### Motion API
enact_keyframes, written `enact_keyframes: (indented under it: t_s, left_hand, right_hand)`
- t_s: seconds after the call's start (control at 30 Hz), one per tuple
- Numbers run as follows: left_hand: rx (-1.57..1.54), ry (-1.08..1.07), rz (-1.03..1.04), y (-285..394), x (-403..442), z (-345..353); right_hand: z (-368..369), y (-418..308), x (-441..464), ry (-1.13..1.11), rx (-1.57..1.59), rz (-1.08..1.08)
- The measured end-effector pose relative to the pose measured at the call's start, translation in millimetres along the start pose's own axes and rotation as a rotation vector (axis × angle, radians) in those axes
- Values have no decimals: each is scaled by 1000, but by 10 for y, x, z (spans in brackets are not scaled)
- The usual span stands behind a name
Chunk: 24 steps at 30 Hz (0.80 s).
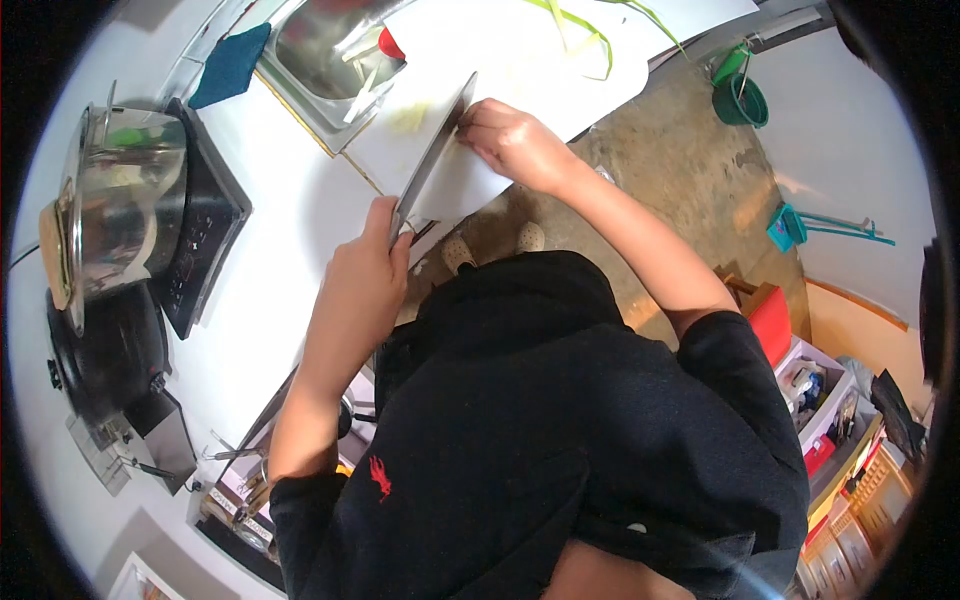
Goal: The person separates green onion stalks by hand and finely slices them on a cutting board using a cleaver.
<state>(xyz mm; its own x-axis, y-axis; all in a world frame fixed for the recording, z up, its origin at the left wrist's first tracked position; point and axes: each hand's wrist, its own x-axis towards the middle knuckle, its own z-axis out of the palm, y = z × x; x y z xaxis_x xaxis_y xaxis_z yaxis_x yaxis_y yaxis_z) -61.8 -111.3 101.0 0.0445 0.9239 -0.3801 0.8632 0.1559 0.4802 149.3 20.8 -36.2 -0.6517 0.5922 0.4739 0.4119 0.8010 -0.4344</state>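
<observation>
My left hand (365,275) is wrapped around the handle of a large knife (437,150), whose blade points up and away over the white counter (330,220). Close beside the blade, my right hand (510,145) has its fingers bent and pressed together; what they hold is hidden. A pale yellowish patch of cut pieces (410,117) lies left of the blade. Long green strips (590,30) rest on the white surface beyond my right hand.
A metal sink (315,50) at the upper left holds pale pieces and a red item. Left are a blue cloth (230,67), a black stove (205,220) and a glass-like pot (135,200). A green bucket (740,100) and teal dustpan (787,228) stand right.
</observation>
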Motion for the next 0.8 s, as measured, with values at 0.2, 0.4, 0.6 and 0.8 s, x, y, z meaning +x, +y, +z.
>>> enact_keyframes:
  t_s: [0.2,0.4,0.6,0.8]
  left_hand:
    - [-50,-91,-173,-237,-629,-133]
    - [-86,-14,-59,-148,-438,-176]
    - [-40,25,51,-16,74,18]
    - [-37,-59,-101,-231,-480,-58]
  right_hand:
    - [38,29,8,72,49,-6]
    - [41,17,2,89,48,-6]
    - [-4,2,10,51,16,-6]
    - [9,21,9,85,55,1]
